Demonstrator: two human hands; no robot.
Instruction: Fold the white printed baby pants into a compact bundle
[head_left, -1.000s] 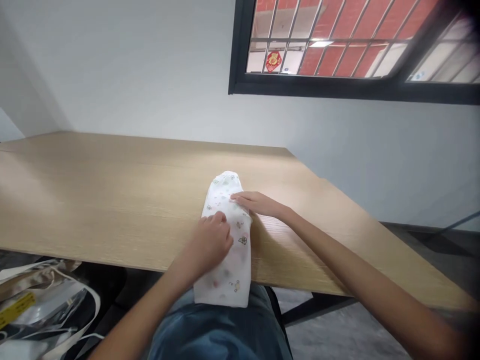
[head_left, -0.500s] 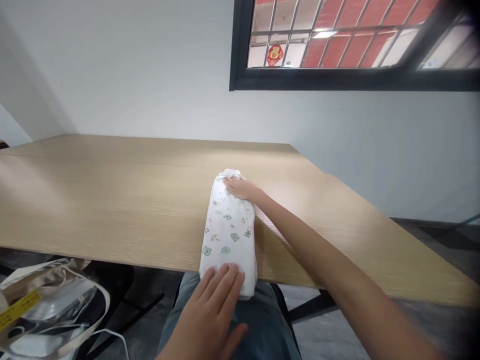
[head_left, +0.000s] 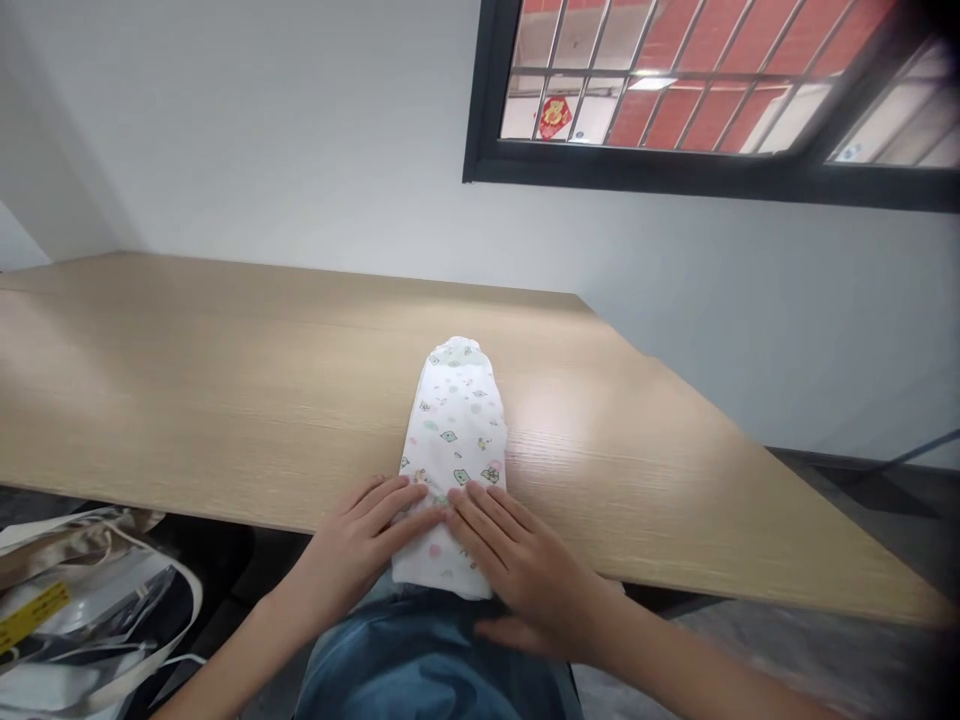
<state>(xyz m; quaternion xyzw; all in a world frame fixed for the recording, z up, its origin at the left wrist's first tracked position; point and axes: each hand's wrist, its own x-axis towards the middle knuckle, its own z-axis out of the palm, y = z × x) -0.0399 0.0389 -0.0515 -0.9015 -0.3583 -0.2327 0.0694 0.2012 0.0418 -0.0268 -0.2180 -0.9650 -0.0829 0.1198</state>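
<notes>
A folded white cloth (head_left: 457,420) with small green and pink cartoon prints lies lengthwise on the wooden table (head_left: 225,400), its near end reaching past the front edge toward my lap. My left hand (head_left: 371,530) rests flat on the cloth's near left part, fingers stretched out. From the right, my right hand (head_left: 517,550) lies on the near half too, fingers extended and palm down, with its fingertips close to those of the left. The cloth's far end is rounded and slightly crumpled. Neither hand grips it.
At the lower left, an open bag (head_left: 82,610) with pale handles holds clear plastic packaging and a white cable, below table height. A wall (head_left: 300,130) stands behind the table, with a dark-framed barred window (head_left: 637,165) at upper right.
My right hand has come back from the cloth's far end to its near half. My left hand has shifted left and slightly up along the cloth. The view has tilted slightly.
</notes>
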